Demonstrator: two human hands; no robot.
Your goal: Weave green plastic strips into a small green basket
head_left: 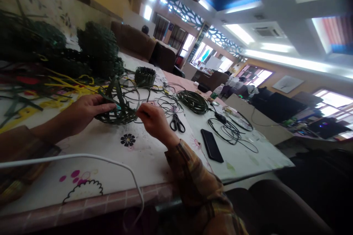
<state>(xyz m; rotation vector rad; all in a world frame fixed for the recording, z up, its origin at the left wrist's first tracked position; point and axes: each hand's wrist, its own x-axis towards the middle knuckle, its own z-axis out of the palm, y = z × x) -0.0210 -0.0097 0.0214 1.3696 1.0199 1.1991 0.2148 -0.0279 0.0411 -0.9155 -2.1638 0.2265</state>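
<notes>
A partly woven basket [121, 116] of dark green flat strips sits on the white patterned tablecloth, loose strip ends sticking up and out. My left hand [84, 113] grips its left side, the thumb laid over the strips and the other fingers partly hidden behind. At the basket's right edge my right hand [153, 120] is closed in a pinch on a green strip; its fingertips are mostly hidden. Black-handled scissors [177, 123] lie just right of my right hand. Behind the basket stands a small round woven basket [145, 77].
Dark green woven pieces [97, 46] pile up at the back left, near yellow strips [68, 82]. To the right lie a coil of green strip [193, 101], a black phone [211, 145] and looped cord [227, 131]. A white cable [110, 160] crosses the foreground.
</notes>
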